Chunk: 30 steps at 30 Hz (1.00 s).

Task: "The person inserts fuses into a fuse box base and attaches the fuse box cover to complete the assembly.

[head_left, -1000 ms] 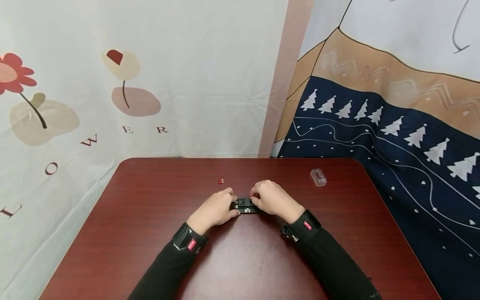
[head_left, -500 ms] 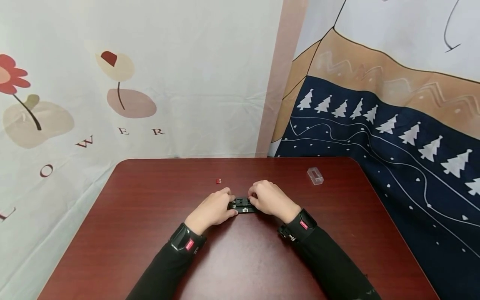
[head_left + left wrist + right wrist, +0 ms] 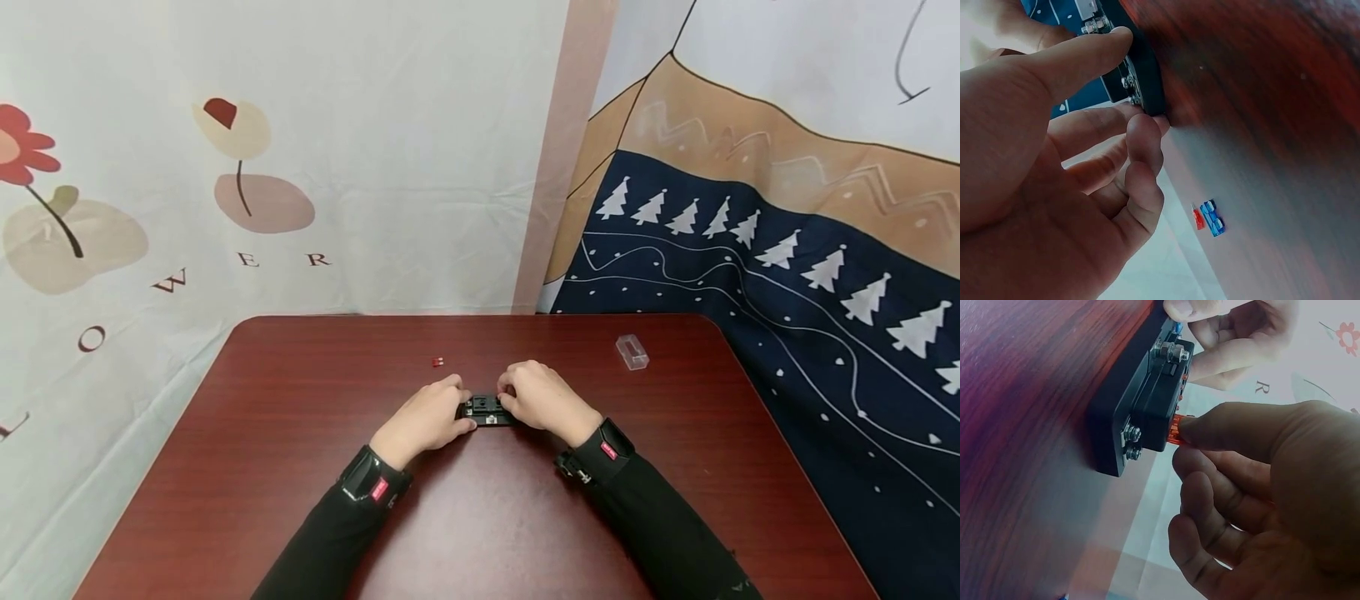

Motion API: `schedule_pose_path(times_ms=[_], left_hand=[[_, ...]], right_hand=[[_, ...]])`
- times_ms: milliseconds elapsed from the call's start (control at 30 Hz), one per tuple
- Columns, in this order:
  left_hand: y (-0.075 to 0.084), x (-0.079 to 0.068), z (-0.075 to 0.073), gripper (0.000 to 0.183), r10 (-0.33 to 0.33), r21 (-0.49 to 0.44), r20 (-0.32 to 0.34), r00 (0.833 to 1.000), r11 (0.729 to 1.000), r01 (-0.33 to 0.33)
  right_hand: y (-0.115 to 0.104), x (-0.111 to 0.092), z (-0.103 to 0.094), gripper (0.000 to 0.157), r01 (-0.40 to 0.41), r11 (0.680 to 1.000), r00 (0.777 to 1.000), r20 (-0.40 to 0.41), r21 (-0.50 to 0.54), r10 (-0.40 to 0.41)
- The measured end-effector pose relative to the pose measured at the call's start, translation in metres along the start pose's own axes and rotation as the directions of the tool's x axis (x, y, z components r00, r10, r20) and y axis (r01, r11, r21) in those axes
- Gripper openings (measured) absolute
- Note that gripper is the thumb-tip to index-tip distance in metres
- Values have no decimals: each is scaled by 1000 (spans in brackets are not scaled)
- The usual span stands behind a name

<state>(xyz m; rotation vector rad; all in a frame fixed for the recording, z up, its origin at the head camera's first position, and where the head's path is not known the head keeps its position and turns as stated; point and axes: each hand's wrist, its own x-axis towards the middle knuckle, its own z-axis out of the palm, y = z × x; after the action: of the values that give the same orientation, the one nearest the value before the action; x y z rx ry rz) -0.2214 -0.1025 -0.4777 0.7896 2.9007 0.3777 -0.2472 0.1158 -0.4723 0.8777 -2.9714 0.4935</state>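
Note:
A black fuse block with metal screw terminals lies on the table between both hands. My left hand grips its left end; in the left wrist view the thumb presses one side and fingertips are at the other. My right hand is at the block's right part. In the right wrist view, its thumb and forefinger pinch an orange-red blade fuse at the block's top face. The fuse's lower part is hidden in or behind the block. The other right fingers curl loosely below.
Beyond the hands, a small red piece and a small blue piece lie side by side on the table. A clear plastic box stands at the back right. Printed cloth hangs behind the table.
The head view has shifted slightly. Both hands keep nearly the same place on the fuse block.

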Motion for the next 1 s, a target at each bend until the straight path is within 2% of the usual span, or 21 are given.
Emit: schedule_pose_path(times_ms=[167,333,800,1000], left_hand=[[-1,1,-1,39,5,7,-14,1000,1000,-5],[-2,1,2,38,-1,11,0,1000,1000,1],[-2,-1,1,39,-3,9,1,1000,1000,3],[0,-1,-2,42,-6,-5,13,1000,1000,6]], right_hand=[[-1,2,-2,7,-17,1000,1000,9,-4,17],[-3,0,-1,6,-42,999,998,40,7,42],[-3,0,1,7,-19,1000,1000,10,8,19],[4,-2,-9,11,-35,999,999,21,30,34]])
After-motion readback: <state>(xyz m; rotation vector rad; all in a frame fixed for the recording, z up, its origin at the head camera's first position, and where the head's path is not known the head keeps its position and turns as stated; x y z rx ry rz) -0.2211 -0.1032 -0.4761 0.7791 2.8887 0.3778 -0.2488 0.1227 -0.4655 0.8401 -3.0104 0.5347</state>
